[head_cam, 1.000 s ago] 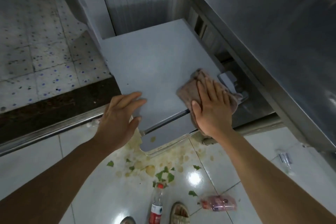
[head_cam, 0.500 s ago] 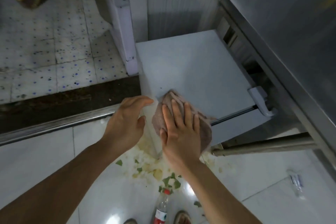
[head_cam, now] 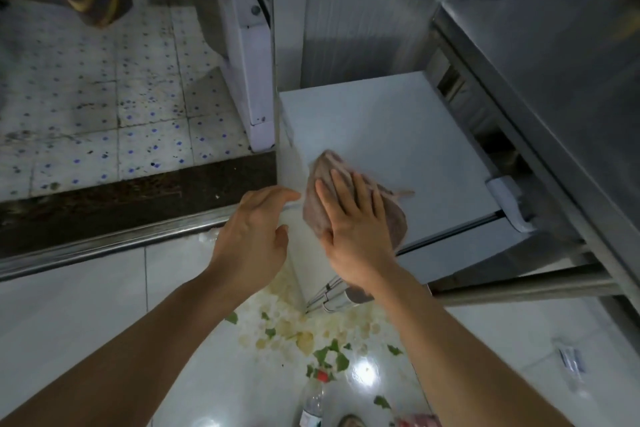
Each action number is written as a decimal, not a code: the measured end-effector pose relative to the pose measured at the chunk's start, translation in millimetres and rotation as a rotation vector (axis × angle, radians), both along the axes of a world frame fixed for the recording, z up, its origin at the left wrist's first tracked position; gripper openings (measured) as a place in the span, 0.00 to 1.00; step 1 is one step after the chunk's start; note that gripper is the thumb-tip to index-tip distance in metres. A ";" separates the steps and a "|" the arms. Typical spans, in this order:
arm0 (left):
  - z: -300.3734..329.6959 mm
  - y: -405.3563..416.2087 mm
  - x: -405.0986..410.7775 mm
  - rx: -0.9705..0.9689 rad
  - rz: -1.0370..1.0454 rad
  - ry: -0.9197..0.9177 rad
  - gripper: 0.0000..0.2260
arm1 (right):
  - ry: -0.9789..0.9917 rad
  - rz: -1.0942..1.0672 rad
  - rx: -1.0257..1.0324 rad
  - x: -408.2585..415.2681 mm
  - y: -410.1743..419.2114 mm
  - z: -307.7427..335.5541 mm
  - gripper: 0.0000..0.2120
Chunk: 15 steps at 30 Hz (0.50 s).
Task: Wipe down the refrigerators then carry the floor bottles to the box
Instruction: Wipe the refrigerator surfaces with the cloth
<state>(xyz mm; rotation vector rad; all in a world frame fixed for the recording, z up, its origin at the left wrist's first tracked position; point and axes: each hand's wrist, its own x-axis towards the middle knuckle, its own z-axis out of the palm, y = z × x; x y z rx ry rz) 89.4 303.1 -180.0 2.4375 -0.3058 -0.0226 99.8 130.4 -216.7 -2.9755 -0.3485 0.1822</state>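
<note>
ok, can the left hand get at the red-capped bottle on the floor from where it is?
Probably yes. The left hand is open and holds nothing, and the red-capped bottle stands on the floor near the feet with only food scraps around it. The person would need to bend down.

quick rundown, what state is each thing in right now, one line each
right hand: flat, fingers straight, pressing the cloth
cloth: bunched, lying on the fridge top under the right hand
left hand: relaxed, holding nothing, at the fridge's left edge
small fridge: door closed
clear bottle: on the floor, red cap on
food scraps: scattered on the floor tiles in front of the fridge
</note>
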 end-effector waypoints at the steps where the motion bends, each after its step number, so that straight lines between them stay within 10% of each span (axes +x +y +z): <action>1: 0.8 -2.1 -2.4 0.005 -0.011 0.000 0.22 | -0.032 -0.018 0.025 -25.2 -3.6 1.3 0.32; 15: 3.8 -72.1 -34.9 0.075 -0.152 -0.024 0.22 | -0.142 -0.224 -0.014 -68.8 -126.8 -3.4 0.27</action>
